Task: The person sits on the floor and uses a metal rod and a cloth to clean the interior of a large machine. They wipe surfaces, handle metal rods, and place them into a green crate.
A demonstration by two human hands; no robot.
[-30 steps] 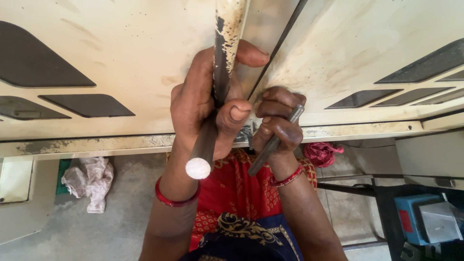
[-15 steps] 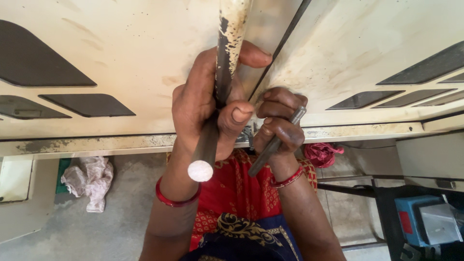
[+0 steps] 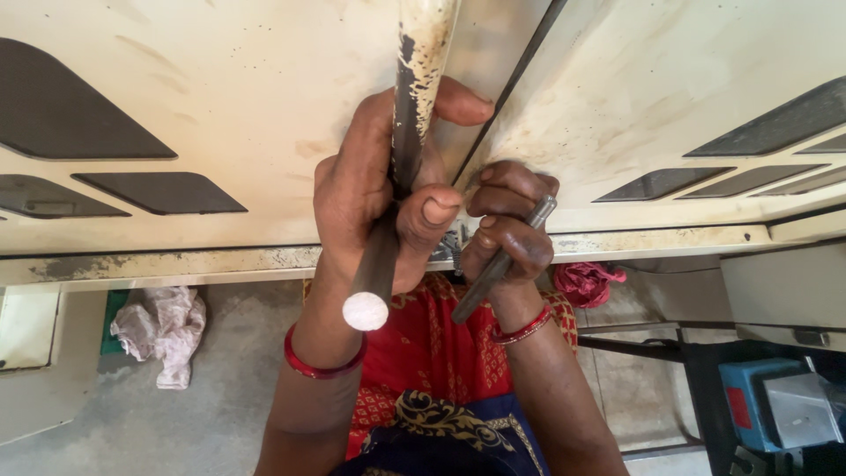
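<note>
Left hand (image 3: 374, 198) kept clenched around dark metal rod (image 3: 381, 256), right hand (image 3: 507, 234) kept pinched on slim steel punch (image 3: 502, 260), positions unchanged against cream panel (image 3: 220, 97).

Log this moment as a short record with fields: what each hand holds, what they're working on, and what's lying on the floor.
left hand: gripping a dark metal rod with a pale round end
right hand: holding a thin grey metal pin, tilted
work surface: cream metal cabinet panel with dark cutouts
wrists: red bangles
floor: crumpled pale cloth, pink rag
</note>
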